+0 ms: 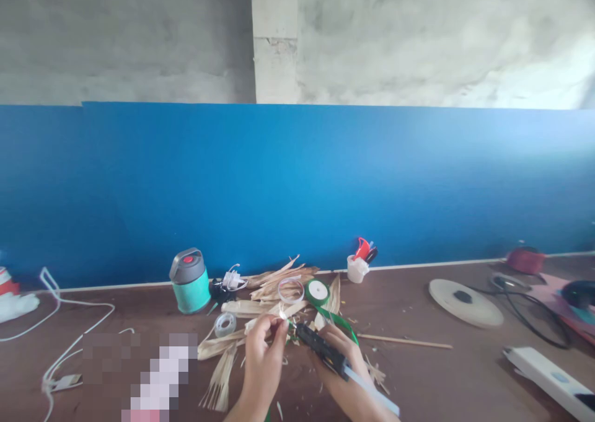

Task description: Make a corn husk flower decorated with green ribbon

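Note:
My left hand (264, 357) is closed in a pinch on a small pale piece (282, 315) with some green at its edge; its kind is mostly hidden by the fingers. In my right hand (346, 382) is a black hot glue gun (320, 349), its nozzle right beside the left fingertips. A translucent glue stick (374, 394) sticks out of the gun's back end. Dried corn husks (242, 309) lie spread beyond and beside both hands. Just past the gun sits a spool of green ribbon (318, 290), its loose ribbon (341, 323) trailing behind my right hand.
Left of the husks are a roll of clear tape (225, 325) and a teal jar (192, 292). A white cup (357, 269) holds red-handled scissors. Rightward lie a thin stick (404, 341), a round lid (465, 302) and a black cable (534, 310). White cables (79, 302) run across the left.

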Action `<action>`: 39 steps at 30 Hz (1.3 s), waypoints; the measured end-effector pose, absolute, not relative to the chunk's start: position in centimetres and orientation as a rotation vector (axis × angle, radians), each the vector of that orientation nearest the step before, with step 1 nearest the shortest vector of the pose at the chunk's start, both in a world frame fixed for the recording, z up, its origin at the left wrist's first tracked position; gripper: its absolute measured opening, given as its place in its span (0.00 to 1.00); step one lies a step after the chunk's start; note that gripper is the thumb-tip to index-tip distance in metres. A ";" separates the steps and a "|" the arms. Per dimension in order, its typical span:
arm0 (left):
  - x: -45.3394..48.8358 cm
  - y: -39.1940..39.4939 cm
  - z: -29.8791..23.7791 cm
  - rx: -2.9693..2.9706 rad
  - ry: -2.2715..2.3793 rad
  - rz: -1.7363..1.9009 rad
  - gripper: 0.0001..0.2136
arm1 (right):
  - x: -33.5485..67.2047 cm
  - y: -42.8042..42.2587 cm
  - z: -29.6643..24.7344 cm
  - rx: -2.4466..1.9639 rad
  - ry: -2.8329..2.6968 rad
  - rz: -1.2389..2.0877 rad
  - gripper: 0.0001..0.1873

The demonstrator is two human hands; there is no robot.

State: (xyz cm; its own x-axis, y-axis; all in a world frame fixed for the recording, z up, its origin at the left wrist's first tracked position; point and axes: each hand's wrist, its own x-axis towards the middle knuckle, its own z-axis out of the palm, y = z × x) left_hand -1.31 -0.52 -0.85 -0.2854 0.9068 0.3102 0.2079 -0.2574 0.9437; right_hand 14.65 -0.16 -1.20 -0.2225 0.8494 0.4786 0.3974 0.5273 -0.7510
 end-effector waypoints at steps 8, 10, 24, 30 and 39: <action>-1.2 -0.5 -0.8 1.395 1.428 1.612 0.15 | 14.6 0.0 -1.3 -1.015 -1.822 0.591 0.06; -1.2 -0.6 -0.8 1.389 1.431 1.606 0.16 | 14.6 0.1 -1.4 -1.016 -1.821 0.592 0.07; -1.2 -0.7 -0.7 1.383 1.433 1.596 0.16 | 14.6 0.0 -1.4 -1.040 -1.838 0.622 0.08; -1.1 -0.8 -0.3 1.413 1.440 1.626 0.15 | 14.7 0.0 -1.6 -1.048 -1.852 0.622 0.09; -1.2 -0.6 -0.8 1.387 1.425 1.589 0.13 | 14.7 -0.1 -1.3 -1.080 -1.871 0.642 0.09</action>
State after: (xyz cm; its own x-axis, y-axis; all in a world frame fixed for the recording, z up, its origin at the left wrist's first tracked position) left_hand -1.19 -0.61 -0.77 -0.2847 0.9082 0.3069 0.2066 -0.2545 0.9447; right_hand 14.74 -0.05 -1.26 -0.2563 0.8697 0.4218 0.4276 0.4934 -0.7575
